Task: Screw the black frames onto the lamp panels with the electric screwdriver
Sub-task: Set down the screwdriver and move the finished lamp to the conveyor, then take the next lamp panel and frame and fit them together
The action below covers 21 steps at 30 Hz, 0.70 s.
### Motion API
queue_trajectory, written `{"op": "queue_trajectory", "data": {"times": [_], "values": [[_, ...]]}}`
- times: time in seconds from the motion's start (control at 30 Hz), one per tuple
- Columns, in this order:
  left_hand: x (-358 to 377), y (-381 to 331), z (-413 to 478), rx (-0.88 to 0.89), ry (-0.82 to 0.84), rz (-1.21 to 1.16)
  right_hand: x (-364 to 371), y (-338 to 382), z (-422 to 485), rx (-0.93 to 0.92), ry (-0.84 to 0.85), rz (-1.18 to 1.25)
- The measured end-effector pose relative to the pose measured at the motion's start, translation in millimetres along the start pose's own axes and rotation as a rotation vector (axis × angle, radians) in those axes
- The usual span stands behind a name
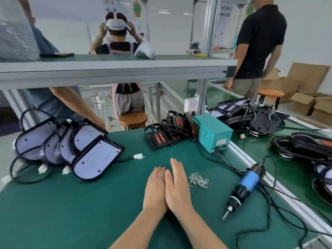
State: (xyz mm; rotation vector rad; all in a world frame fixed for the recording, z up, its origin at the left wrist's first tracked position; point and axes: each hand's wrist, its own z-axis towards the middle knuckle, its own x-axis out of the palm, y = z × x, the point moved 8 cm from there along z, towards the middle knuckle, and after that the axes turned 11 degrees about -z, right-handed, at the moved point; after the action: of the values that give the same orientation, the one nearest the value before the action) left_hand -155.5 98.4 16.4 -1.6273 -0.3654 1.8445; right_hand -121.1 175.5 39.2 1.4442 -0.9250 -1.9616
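My left hand [156, 189] and my right hand [177, 186] are held together over the green mat [71, 212], fingers straight, edges touching, holding nothing. A small heap of silver screws [199, 180] lies just right of my right hand. The electric screwdriver [242, 190], black with a blue band, lies on the mat further right, its bit pointing toward me. A row of white lamp panels [68, 148] with black rims and cables leans at the left. Black frames [167, 133] with orange strips are piled behind my hands.
A teal power box [212, 132] stands at the back right with cables running to the screwdriver. More black parts and cables [305, 146] lie on the right bench. Another person's arm [79, 105] reaches behind the panels. A shelf [115, 69] spans overhead; people stand beyond.
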Motion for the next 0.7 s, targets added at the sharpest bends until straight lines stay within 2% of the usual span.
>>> {"op": "queue_trajectory", "data": {"times": [0.1,0.2,0.37,0.43,0.53,0.63,0.7], "values": [[-3.0,8.6,0.5,-0.051,-0.042,-0.091,5.6,-8.5,-0.6,0.106,-0.003,0.057],[-13.7,12.4,-3.8,-0.095,-0.096,-0.263,3.5,-13.1,0.1,0.119,-0.017,0.033],[-65.7,43.1,-0.4,-0.138,-0.262,-0.352,3.2,-17.3,2.0,0.123,-0.027,0.027],[-95.8,59.9,4.5,-0.134,-0.364,-0.298,6.8,-15.5,2.0,0.115,-0.012,0.007],[-143.1,81.5,15.4,-0.142,-0.556,-0.071,9.9,-14.0,2.4,0.111,-0.007,0.013],[-175.1,116.0,31.3,-0.314,-0.585,0.134,9.9,-15.4,2.1,0.121,-0.006,0.038],[-192.9,142.3,36.0,-0.449,-0.59,0.19,9.9,-17.1,1.2,0.117,-0.01,0.034]]}}
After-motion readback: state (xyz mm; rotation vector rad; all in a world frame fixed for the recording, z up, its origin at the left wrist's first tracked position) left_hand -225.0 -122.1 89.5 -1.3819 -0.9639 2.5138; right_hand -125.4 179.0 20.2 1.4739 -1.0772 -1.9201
